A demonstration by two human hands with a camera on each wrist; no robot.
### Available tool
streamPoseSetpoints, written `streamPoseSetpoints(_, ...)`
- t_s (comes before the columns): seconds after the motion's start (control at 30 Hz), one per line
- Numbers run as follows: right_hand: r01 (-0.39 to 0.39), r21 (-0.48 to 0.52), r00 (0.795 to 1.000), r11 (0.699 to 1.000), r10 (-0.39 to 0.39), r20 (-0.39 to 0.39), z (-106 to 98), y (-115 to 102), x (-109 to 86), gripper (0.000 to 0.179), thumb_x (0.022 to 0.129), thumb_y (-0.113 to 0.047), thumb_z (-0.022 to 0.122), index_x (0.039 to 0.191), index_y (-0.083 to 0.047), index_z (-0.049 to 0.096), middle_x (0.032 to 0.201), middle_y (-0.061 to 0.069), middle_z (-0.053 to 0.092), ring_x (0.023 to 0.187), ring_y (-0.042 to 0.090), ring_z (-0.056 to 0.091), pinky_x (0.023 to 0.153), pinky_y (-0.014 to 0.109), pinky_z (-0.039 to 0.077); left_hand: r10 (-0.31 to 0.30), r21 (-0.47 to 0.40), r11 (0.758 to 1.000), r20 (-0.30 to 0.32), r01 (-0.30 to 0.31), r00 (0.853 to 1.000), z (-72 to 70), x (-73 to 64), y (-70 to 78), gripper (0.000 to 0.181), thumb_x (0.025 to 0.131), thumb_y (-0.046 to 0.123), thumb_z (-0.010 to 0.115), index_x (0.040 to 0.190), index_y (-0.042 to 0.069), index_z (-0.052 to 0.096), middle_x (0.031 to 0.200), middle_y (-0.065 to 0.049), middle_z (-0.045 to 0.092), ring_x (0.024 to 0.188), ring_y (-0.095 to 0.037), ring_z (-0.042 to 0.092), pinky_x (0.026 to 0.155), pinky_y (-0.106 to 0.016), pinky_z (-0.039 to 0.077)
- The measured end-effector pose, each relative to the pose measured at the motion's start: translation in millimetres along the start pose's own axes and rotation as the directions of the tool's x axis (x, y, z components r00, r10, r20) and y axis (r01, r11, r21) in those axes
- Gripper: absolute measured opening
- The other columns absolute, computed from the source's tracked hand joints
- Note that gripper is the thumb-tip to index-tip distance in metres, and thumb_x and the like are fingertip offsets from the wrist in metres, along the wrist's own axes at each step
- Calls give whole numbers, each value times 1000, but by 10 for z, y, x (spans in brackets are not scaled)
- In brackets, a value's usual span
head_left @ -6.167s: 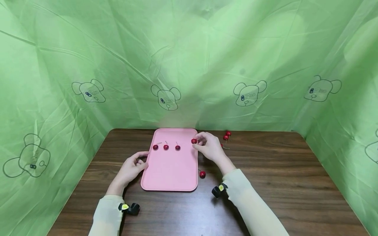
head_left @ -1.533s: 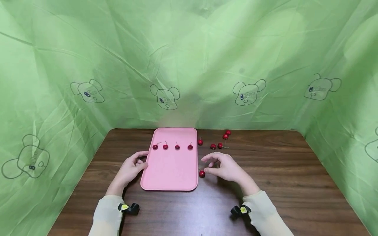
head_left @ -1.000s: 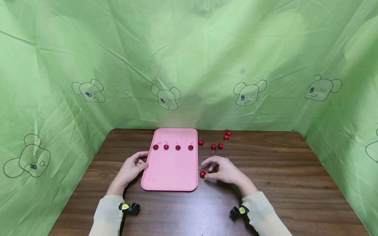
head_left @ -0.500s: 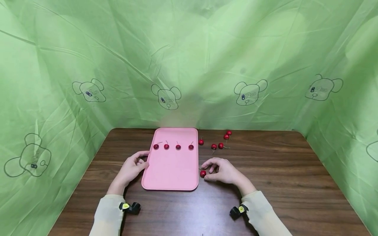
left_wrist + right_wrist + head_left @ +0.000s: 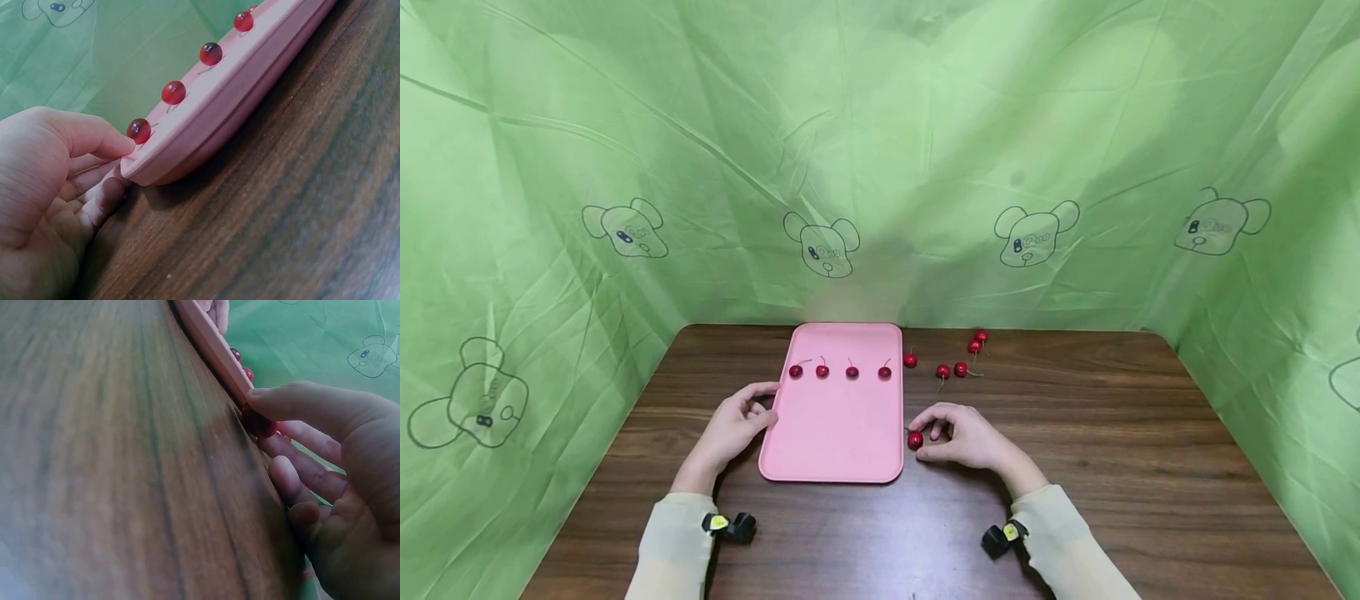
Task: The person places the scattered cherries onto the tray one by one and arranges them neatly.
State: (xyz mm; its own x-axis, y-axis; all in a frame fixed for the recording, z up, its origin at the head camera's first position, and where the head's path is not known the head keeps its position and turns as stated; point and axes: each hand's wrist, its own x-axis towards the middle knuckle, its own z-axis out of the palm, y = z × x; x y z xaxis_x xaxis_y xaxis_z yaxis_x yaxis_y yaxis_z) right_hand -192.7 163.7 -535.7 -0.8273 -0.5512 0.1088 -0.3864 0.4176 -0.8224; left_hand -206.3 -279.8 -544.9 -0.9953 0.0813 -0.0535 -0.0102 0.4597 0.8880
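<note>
A pink tray (image 5: 838, 433) lies on the wooden table, with a row of several red cherries (image 5: 852, 372) across its far part, stems up. At its left edge, my left hand (image 5: 735, 425) grips the rim, the thumb on top in the left wrist view. Just right of the tray, my right hand (image 5: 966, 437) pinches a cherry (image 5: 915, 440) between thumb and forefinger, low at the table. The right wrist view shows the thumb (image 5: 294, 403) against this cherry, partly covering it.
Beyond my right hand, several loose cherries (image 5: 943, 371) lie on the table (image 5: 1075, 433), one of them (image 5: 911, 360) close beside the tray. Green cloth (image 5: 880, 167) with mouse-like drawings hangs behind the table and at both sides.
The cherry my right hand held over the tray's right edge now sits at the row's right end. That hand has moved nearer and closed its fingertips on another cherry. My left hand stays put.
</note>
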Motion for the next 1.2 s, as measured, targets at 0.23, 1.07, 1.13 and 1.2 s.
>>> streamPoseSetpoints(0.23,6,-3,1000,1000,-6,-6,-2,9,-3,32,88,-19,93,117,-15,81,95,2,72,88,18,65,71,25,50,6,0,1000,1,-6,1000,4,3,-5,49,100,8,77,148,11,66,93,-13,68,82,-21,62,69,-27,53)
streamPoseSetpoints(1.07,-30,-12,999,999,30,17,-1,16,8,24,90,-18,91,111,-21,81,92,-4,71,87,12,64,74,24,50,46,0,999,-9,-46,999,39,10,-3,50,100,-2,72,149,-3,60,95,-17,67,78,-12,59,69,-23,50)
streamPoseSetpoints(1.13,-34,-14,999,999,34,18,-2,12,10,23,90,-18,90,111,-22,80,92,-4,71,87,12,65,75,24,50,47,6,999,-7,-47,999,39,2,8,50,100,-2,72,149,-3,60,95,-18,68,78,-11,59,69,-22,50)
streamPoseSetpoints(1.2,-33,-15,999,999,33,16,-1,13,10,23,90,-19,90,111,-21,80,92,-4,71,87,12,65,74,25,51,45,-1,999,-9,-45,999,32,-2,16,50,100,0,73,149,-1,61,96,-17,68,79,-12,59,69,-22,50)
